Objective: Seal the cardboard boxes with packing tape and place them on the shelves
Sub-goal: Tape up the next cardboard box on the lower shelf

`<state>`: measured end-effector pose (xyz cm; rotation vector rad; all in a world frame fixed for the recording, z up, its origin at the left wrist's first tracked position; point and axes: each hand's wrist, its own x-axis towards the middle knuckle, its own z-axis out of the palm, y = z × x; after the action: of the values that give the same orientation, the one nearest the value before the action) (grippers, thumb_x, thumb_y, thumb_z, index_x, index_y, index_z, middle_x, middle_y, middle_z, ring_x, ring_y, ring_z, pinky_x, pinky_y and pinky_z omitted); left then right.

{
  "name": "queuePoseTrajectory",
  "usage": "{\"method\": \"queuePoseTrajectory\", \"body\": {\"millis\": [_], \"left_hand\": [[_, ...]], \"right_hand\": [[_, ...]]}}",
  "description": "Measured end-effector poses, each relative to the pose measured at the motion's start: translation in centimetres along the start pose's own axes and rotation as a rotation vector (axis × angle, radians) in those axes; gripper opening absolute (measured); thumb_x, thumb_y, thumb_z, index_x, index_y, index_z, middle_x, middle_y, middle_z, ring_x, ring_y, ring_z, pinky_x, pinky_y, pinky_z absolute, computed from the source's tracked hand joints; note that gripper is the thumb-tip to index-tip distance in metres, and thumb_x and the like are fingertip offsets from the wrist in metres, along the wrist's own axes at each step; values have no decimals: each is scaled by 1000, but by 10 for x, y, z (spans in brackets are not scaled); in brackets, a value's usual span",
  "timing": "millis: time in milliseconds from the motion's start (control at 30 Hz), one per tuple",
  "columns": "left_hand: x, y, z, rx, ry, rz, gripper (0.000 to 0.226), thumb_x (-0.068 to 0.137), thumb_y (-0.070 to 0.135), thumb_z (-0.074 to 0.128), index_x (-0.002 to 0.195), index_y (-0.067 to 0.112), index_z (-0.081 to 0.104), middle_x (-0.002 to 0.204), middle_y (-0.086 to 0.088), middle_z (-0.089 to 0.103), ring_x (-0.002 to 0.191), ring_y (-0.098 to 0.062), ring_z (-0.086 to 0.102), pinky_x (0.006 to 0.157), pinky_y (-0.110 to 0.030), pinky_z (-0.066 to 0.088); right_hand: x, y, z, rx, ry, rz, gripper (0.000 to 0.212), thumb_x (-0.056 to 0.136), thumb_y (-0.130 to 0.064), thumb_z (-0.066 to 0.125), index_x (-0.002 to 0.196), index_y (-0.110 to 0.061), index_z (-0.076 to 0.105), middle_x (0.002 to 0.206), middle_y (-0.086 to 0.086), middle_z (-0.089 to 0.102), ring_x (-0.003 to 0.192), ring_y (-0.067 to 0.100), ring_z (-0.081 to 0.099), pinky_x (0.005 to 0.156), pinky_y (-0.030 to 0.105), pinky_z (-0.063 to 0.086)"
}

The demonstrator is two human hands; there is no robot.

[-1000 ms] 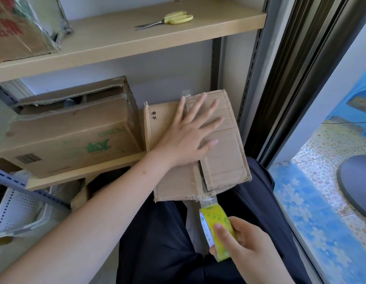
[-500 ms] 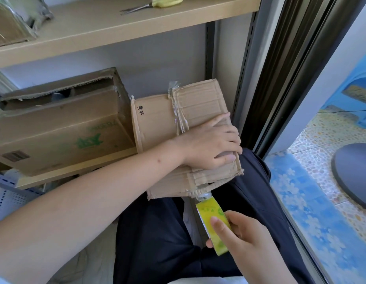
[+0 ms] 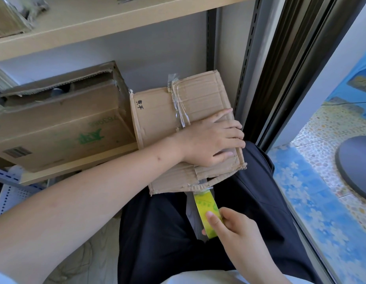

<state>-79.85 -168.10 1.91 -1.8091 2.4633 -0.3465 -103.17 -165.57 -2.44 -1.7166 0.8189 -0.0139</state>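
Left hand (image 3: 214, 140) now curled on box (image 3: 157, 117)

A second ago the left hand (image 3: 214, 140) lay flat with fingers spread on the middle of the small cardboard box (image 3: 157, 117); now it sits toward the box's 4 o'clock corner, fingers curled over the right edge. The right hand (image 3: 235, 232) with the yellow tape roll (image 3: 207, 210) has closed in toward 12 o'clock, the roll now just below the box's near edge.
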Motion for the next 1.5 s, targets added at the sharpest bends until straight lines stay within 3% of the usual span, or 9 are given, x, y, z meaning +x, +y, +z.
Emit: {"method": "queuePoseTrajectory", "body": {"millis": [233,367,467,600,700,833,1000,1133,1500], "left_hand": [[-19,10,7,90,-15,-32,56,104,42,31,156,20,29,164,0,23,153,-19,11,123,-47,9],[-38,14,10,66,-28,-84,55,106,42,30,157,24,25,166,2,14,154,-17,5,123,-46,10],[-43,10,5,33,-3,-81,51,106,39,34,155,23,31,164,1,20,153,-20,12,123,-47,12],[-35,-33,-17,188,140,-456,56,102,39,38,154,21,32,163,-9,22,151,-30,18,122,-52,11],[-26,-66,-25,105,57,-813,65,101,49,31,158,25,15,160,-14,25,144,-36,30,114,-52,26],[-19,-60,-10,188,20,-865,73,95,63,25,157,23,22,137,-13,48,120,-33,48,99,-49,35],[-30,-35,-5,211,39,-571,67,100,57,30,158,25,19,166,-12,8,153,-34,4,119,-61,5],[-35,-3,-2,101,-87,-262,63,101,56,29,158,31,17,167,-3,5,154,-27,-1,120,-58,2],[-59,32,11,115,-215,-197,74,100,66,19,159,26,3,165,-14,-8,152,-32,-11,119,-59,6]], "right_hand": [[14,7,6,3,-14,10,47,91,-54,56,82,-8,63,73,11,67,55,8,40,54,26,33],[25,-2,2,102,-67,45,27,92,-44,62,84,-19,67,74,7,68,66,9,56,67,28,46],[41,-9,3,127,-73,48,45,82,-64,58,92,-21,70,84,1,74,80,19,67,79,37,53],[60,-14,6,160,-45,35,69,77,-71,54,94,-6,69,97,20,70,95,39,65,88,56,50],[66,-18,6,239,-57,15,46,93,-51,58,92,-7,71,89,10,76,89,29,72,86,52,57],[76,-26,4,357,-59,-32,29,100,-25,53,95,-4,72,88,7,77,84,22,75,74,36,57],[77,-28,1,438,-108,10,27,102,-21,50,104,0,68,90,15,75,65,22,72,52,29,54],[74,-21,5,407,-128,11,33,102,-34,48,103,-5,63,80,16,75,62,34,70,69,47,57],[68,1,8,313,-159,-34,34,105,-38,42,103,-14,66,75,13,74,61,24,68,63,35,52]]}}
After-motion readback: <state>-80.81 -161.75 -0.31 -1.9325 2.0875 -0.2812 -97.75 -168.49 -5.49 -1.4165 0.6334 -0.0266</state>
